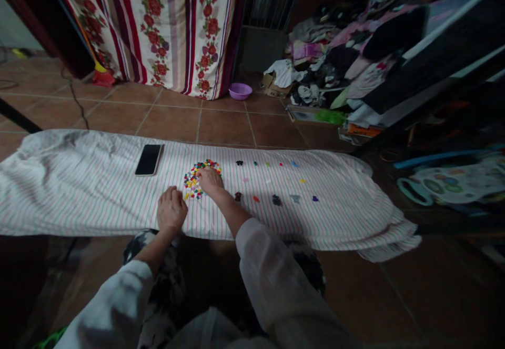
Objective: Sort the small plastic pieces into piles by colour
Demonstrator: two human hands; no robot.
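Many small coloured pieces (pixel 192 181) lie in a loose pile on the striped cloth (pixel 102 186). Over the pile's right part is my right hand (pixel 209 179), its fingers bent together and pointing down at the pieces; whatever is between the fingertips is too small to tell. My left hand (pixel 172 208) rests on the cloth just left of the pile, palm down, and whether its fingers are apart is unclear. To the right, small groups sorted by colour lie in rows, among them black pieces (pixel 239 163), orange pieces (pixel 256 199), grey pieces (pixel 295 198) and purple pieces (pixel 315 198).
A phone (pixel 149 160) lies on the cloth, left of the pile. Beyond the cloth-covered surface are a floral curtain (pixel 177 33), a purple basin (pixel 240 91) on the tiled floor and a heap of clothes (pixel 335 54). A dark bar (pixel 19 117) stands at the left.
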